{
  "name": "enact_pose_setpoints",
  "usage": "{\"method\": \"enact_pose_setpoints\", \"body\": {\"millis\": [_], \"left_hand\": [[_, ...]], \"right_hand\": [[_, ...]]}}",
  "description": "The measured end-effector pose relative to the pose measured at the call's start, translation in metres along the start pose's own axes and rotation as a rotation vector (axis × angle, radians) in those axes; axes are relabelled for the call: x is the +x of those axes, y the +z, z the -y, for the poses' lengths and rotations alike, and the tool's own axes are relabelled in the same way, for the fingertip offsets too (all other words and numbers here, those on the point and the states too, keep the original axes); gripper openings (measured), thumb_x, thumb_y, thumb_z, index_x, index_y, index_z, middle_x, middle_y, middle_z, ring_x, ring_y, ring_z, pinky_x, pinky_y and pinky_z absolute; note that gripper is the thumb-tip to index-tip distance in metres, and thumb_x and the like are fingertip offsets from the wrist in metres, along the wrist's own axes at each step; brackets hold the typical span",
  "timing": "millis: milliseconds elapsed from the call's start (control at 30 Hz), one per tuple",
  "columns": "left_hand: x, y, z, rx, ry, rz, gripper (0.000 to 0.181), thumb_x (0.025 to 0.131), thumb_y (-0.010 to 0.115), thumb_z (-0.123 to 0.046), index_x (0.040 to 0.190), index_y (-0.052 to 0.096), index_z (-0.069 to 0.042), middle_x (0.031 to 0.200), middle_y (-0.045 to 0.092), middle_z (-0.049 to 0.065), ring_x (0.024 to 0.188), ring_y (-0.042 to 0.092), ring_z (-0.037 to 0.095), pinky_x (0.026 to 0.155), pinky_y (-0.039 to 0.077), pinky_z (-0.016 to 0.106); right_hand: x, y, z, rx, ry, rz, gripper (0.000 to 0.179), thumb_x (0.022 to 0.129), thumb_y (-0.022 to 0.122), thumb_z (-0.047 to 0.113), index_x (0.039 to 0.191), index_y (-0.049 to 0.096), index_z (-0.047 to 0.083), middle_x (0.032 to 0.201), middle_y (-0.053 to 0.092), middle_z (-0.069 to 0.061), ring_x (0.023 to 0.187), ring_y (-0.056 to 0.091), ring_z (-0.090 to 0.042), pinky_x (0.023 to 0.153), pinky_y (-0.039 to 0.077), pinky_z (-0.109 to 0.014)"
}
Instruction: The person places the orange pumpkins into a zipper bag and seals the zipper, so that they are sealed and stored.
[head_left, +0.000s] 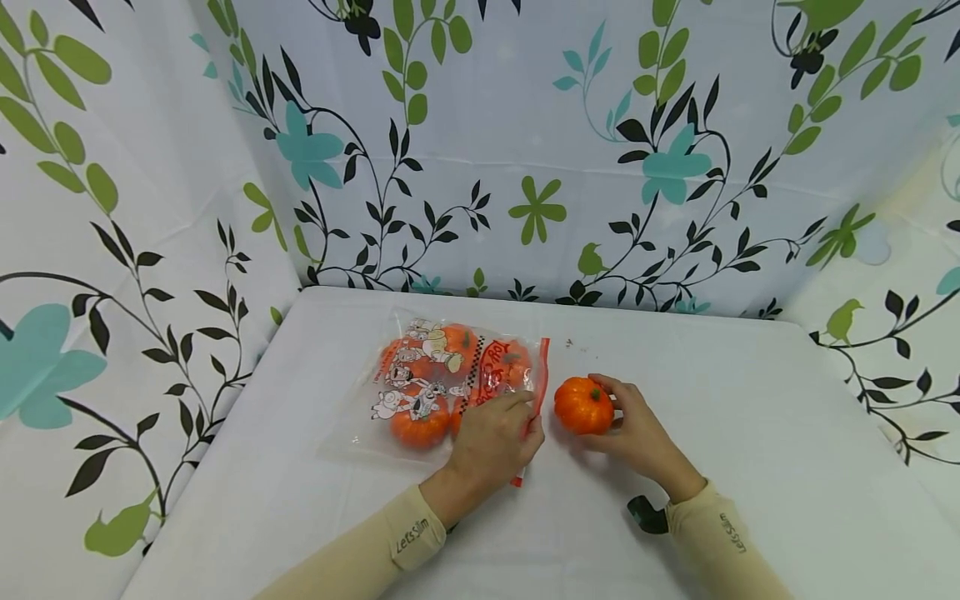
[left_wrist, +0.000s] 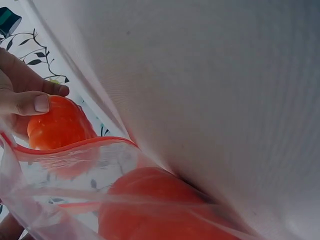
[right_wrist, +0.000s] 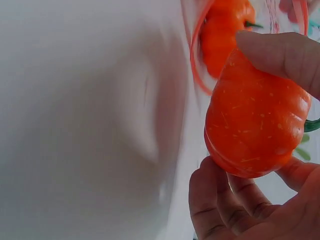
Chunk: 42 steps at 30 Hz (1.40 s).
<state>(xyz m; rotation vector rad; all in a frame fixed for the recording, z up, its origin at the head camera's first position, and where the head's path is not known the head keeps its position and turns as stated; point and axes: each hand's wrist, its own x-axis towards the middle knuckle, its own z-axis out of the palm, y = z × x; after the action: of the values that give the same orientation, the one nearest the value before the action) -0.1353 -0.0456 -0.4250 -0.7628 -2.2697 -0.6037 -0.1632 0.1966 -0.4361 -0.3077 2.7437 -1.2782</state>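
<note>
A clear zip bag [head_left: 367,421] with red printing and cartoon figures lies on the table, holding several orange toy pumpkins [head_left: 420,427]. My left hand [head_left: 495,437] grips its red-edged mouth at the right end. Just right of that mouth, my right hand [head_left: 637,429] holds another small orange pumpkin [head_left: 582,406] with a green stem, thumb on one side and fingers on the other. In the right wrist view the red rim [right_wrist: 195,57] bows apart, with a bagged pumpkin [right_wrist: 225,35] behind it. The left wrist view shows the held pumpkin [left_wrist: 60,125] beyond the rim.
A white-covered table [head_left: 750,400] lies beneath both hands. Leaf-and-bird patterned curtains [head_left: 465,150] hang behind it and at both sides. A dark strap piece [head_left: 647,515] sticks out beside the right wrist.
</note>
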Motion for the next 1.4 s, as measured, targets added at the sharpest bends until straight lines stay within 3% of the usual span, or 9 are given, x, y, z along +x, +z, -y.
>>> {"method": "enact_pose_setpoints", "body": {"millis": [333, 600, 900, 1100, 1233, 1400], "left_hand": [[0.000, -0.002, 0.000, -0.007, 0.000, 0.014, 0.009, 0.082, 0.079, -0.014, 0.081, 0.075, -0.006, 0.103, 0.075, 0.006, 0.084, 0.074, 0.015, 0.068, 0.058, 0.027], [0.001, -0.003, 0.000, -0.035, -0.015, 0.029, 0.007, 0.083, 0.079, -0.012, 0.084, 0.078, -0.005, 0.104, 0.075, 0.006, 0.093, 0.074, 0.017, 0.078, 0.058, 0.029], [0.001, -0.003, -0.001, -0.044, -0.012, 0.030, 0.006, 0.083, 0.078, -0.011, 0.082, 0.077, -0.004, 0.108, 0.075, 0.008, 0.098, 0.073, 0.019, 0.077, 0.058, 0.031], [0.001, -0.004, -0.001, -0.029, 0.001, 0.009, 0.007, 0.082, 0.080, -0.011, 0.084, 0.078, -0.005, 0.111, 0.075, 0.008, 0.098, 0.073, 0.019, 0.072, 0.059, 0.031], [0.001, -0.004, -0.001, -0.013, 0.011, -0.006, 0.007, 0.082, 0.080, -0.012, 0.085, 0.079, -0.005, 0.112, 0.074, 0.008, 0.099, 0.073, 0.020, 0.072, 0.059, 0.031], [0.001, -0.003, -0.001, 0.006, 0.023, -0.032, 0.009, 0.081, 0.081, -0.014, 0.085, 0.079, -0.006, 0.108, 0.075, 0.008, 0.097, 0.073, 0.019, 0.074, 0.059, 0.032]], "right_hand": [[0.004, 0.025, 0.021, 0.023, -0.016, 0.079, 0.088, 0.075, 0.090, 0.019, 0.150, 0.044, 0.014, 0.134, 0.048, -0.013, 0.115, 0.054, -0.029, 0.093, 0.054, -0.044], [0.009, 0.037, 0.031, 0.039, -0.046, 0.075, 0.088, 0.075, 0.090, 0.018, 0.149, 0.044, 0.005, 0.137, 0.050, -0.014, 0.115, 0.056, -0.028, 0.094, 0.054, -0.042], [0.010, 0.046, 0.038, 0.082, 0.005, 0.063, 0.088, 0.072, 0.091, 0.010, 0.147, 0.046, 0.002, 0.137, 0.052, -0.016, 0.115, 0.060, -0.032, 0.096, 0.053, -0.045], [0.009, 0.044, 0.039, 0.106, 0.036, 0.084, 0.092, 0.070, 0.093, 0.016, 0.148, 0.045, 0.006, 0.142, 0.050, -0.014, 0.119, 0.060, -0.035, 0.094, 0.054, -0.045], [0.009, 0.042, 0.036, 0.180, 0.018, 0.103, 0.083, 0.077, 0.089, 0.017, 0.147, 0.046, 0.005, 0.142, 0.050, -0.014, 0.122, 0.059, -0.036, 0.095, 0.053, -0.044], [0.010, 0.042, 0.034, 0.275, -0.064, 0.118, 0.060, 0.085, 0.081, 0.010, 0.138, 0.056, 0.002, 0.139, 0.051, -0.018, 0.123, 0.058, -0.039, 0.096, 0.052, -0.046]]}}
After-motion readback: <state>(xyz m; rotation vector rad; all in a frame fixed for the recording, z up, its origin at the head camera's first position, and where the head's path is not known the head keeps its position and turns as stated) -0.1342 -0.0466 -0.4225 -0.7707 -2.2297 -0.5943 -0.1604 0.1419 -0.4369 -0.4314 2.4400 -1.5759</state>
